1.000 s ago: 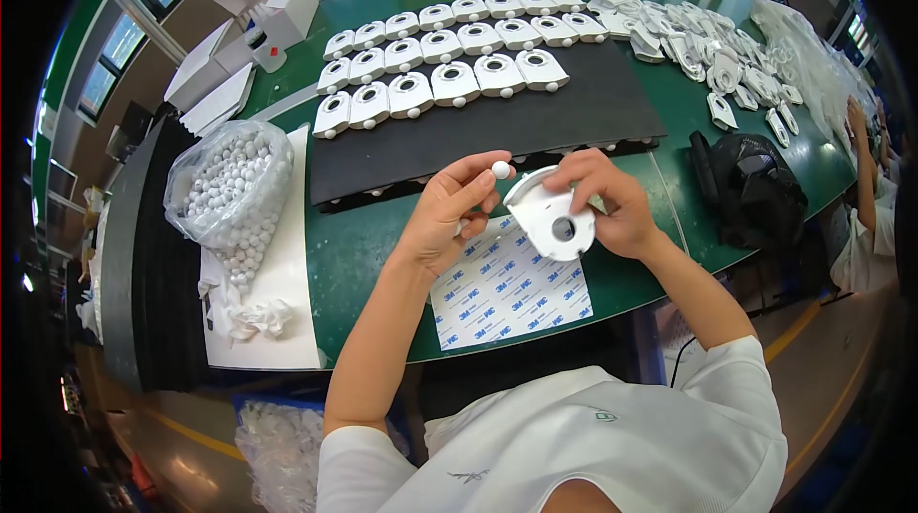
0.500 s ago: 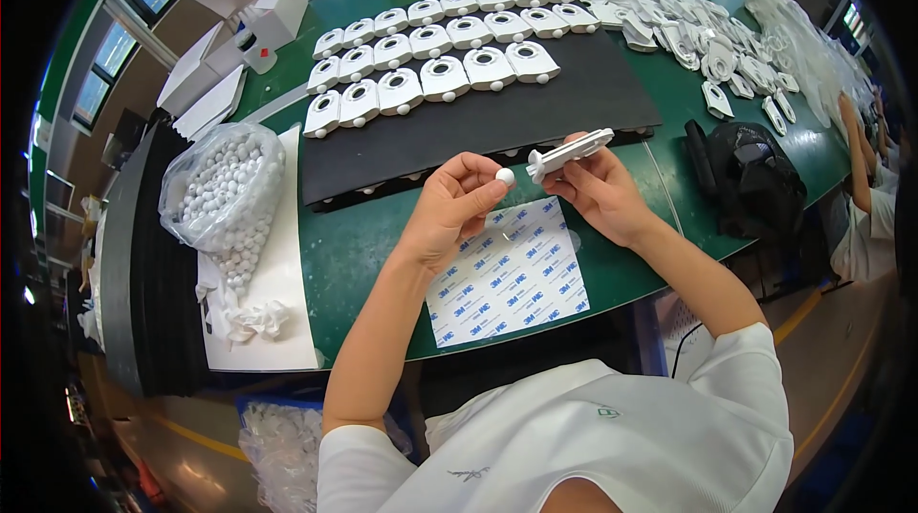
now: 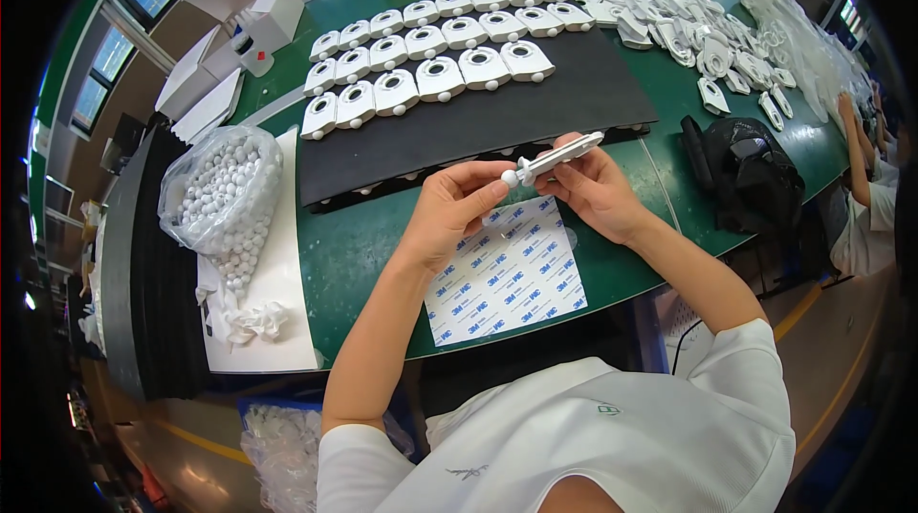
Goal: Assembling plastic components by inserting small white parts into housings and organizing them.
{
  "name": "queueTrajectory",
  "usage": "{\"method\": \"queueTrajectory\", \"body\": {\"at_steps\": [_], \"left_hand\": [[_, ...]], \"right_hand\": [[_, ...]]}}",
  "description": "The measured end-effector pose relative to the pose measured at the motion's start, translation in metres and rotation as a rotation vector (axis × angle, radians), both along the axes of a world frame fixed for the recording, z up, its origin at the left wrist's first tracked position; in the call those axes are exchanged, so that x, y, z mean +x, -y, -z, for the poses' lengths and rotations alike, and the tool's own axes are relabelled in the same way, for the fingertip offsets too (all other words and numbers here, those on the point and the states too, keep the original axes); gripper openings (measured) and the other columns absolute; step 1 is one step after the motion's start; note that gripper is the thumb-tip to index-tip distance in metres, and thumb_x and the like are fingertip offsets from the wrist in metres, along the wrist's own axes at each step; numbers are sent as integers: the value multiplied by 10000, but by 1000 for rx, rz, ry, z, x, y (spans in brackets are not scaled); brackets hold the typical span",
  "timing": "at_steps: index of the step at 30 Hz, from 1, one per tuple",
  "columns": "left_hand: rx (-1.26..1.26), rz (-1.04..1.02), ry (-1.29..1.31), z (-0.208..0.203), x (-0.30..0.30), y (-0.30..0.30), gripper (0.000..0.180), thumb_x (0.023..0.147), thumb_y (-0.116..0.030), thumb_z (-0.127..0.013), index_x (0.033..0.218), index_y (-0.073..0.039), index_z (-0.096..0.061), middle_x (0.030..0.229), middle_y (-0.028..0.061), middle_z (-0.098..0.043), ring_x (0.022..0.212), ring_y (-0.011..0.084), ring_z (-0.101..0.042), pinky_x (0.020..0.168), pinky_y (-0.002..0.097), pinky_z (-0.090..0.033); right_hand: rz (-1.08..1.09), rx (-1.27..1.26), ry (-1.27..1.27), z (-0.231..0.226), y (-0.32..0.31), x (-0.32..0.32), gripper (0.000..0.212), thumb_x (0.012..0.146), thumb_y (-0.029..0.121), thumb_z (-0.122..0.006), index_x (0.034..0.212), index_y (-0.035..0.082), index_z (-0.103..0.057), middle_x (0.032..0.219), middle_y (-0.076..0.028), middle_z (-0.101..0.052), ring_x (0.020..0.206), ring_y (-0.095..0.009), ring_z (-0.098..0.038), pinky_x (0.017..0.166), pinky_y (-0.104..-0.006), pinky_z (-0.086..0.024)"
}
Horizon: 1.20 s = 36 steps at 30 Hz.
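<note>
Between the thumb and fingers of my left hand (image 3: 457, 207) is a small white ball (image 3: 511, 178). My right hand (image 3: 600, 190) grips a flat white plastic part (image 3: 557, 158), seen edge-on and tilted up to the right. The ball meets the left end of this part, where a short flanged stub sticks out. Below my hands lies a sheet of backing paper (image 3: 509, 279) with blue print. Beyond them, three rows of white plastic pieces (image 3: 440, 79), each with a round hole and a ball at its near end, rest on a black foam board (image 3: 459, 126).
At left, a clear bag of white balls (image 3: 222, 190) stands on a white board (image 3: 273, 341) beside crumpled tissue (image 3: 251, 320). A heap of loose white parts (image 3: 708, 35) covers the back right. A black bag (image 3: 744, 174) sits at the right edge, with another person's arm (image 3: 854, 154) beyond.
My hands have come together. The ball, apart from the white part's end half a second ago, now touches it; the part has shifted slightly left.
</note>
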<state>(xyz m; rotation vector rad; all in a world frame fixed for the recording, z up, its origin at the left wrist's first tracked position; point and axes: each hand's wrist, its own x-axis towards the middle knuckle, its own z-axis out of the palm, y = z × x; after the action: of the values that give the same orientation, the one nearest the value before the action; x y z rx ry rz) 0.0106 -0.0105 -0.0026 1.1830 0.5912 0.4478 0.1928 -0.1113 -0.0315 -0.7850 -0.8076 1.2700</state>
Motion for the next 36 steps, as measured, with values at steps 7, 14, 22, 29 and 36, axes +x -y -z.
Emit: {"method": "queueTrajectory", "body": {"at_steps": [7,14,22,29,36], "left_hand": [[16,16,-22,-3,1,2,227,775,-153,-676,981,-75,-624,750,-21,-620,569,-2,-450,449,145,-269],[223,71,66,6,6,1,508,652,-45,-756,1094,-29,-506,678,-21,-544,555,6,-459,508,152,-374],[466,-95,84,-3,6,11,587,634,-73,-785,1131,-19,-477,697,-8,-509,542,0,-439,477,137,-346],[515,-222,115,-8,1,5,541,633,-62,-779,1103,-31,-514,738,-13,-499,513,-6,-366,455,132,-310],[573,-267,112,-4,0,0,337,653,-79,-763,938,-30,-591,741,-12,-544,549,4,-423,501,141,-348]], "right_hand": [[-55,58,24,1,1,-1,139,902,84,-484,1040,91,-465,1015,-60,-559,924,-162,-560,842,-307,-445],[-169,-37,86,-6,3,0,207,900,128,-508,1084,79,-427,874,-60,-557,720,-127,-538,633,-260,-437],[-153,-287,-307,-26,1,-8,210,894,139,-508,1068,21,-499,834,-17,-553,711,-63,-517,643,-205,-443],[-55,-494,-438,-44,1,-23,204,888,180,-523,1027,30,-522,784,-5,-547,673,-53,-499,600,-184,-447],[-33,-485,-285,-44,-4,-26,187,879,169,-531,1018,45,-521,775,10,-533,653,-43,-478,574,-184,-414]]}}
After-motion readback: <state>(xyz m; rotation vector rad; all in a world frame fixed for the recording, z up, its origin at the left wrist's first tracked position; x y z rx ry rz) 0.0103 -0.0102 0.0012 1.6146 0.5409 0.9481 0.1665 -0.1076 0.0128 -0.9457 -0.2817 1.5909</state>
